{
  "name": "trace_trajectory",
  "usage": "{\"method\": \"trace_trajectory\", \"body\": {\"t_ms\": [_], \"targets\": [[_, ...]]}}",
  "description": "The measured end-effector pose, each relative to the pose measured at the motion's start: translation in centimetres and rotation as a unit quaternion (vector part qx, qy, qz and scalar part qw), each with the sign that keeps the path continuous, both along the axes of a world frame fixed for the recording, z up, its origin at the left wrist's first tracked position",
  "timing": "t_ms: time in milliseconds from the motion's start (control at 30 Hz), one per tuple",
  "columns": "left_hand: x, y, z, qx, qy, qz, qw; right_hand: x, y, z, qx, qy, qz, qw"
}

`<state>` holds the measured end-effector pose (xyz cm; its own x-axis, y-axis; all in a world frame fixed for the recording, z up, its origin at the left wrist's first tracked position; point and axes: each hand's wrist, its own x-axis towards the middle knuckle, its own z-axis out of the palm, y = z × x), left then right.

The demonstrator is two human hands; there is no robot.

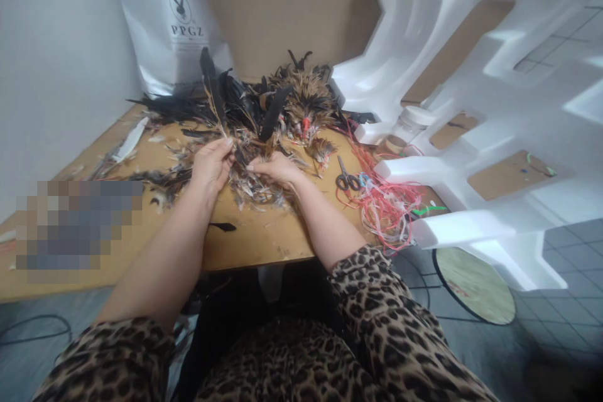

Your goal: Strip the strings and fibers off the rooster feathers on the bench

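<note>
Over the wooden table (254, 245), my left hand (211, 164) pinches the quill of a long dark feather (214, 94), which points up and away. My right hand (276, 169) is close beside it, fingers closed on another dark feather (274, 116); part of its grip is hidden. Beneath both hands lies a heap of loose small feathers (254, 193). Just beyond them spreads a pile of black feathers (240, 100), and to its right a bushy brown feather bundle (301, 97) with a bit of red at its base.
Black-handled scissors (347, 181) lie right of my hands, beside a tangle of red and white string (389, 207). White foam packing (471, 226) rises along the right side. A silvery printed bag (174, 25) stands at the back. A white feather (132, 141) lies at left.
</note>
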<state>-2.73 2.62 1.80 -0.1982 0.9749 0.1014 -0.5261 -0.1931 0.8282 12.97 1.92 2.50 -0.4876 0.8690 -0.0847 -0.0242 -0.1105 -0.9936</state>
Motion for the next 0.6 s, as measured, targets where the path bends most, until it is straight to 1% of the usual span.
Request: {"method": "trace_trajectory", "body": {"t_ms": [133,233,300,433,533,600], "targets": [[0.3,-0.2,0.0,-0.009,0.005,-0.007,1.0,-0.1,0.2,-0.2,0.023,0.018,-0.032,0.999],[0.2,-0.3,0.0,-0.026,0.007,-0.018,0.999,-0.1,0.7,-0.4,0.047,0.055,-0.079,0.994],[0.3,-0.4,-0.1,-0.044,0.021,-0.044,0.998,-0.1,1.0,-0.5,0.05,0.084,-0.115,0.989],[0.7,-0.8,-0.3,-0.085,0.055,-0.12,0.988,-0.3,1.2,-0.6,0.037,0.116,-0.165,0.979],[1.2,-1.0,-0.6,-0.093,0.069,-0.164,0.98,-0.7,1.2,-0.6,0.041,0.122,-0.175,0.976],[1.3,-1.0,-0.6,-0.097,0.073,-0.174,0.977,-1.1,1.2,-0.6,0.045,0.119,-0.171,0.977]]}}
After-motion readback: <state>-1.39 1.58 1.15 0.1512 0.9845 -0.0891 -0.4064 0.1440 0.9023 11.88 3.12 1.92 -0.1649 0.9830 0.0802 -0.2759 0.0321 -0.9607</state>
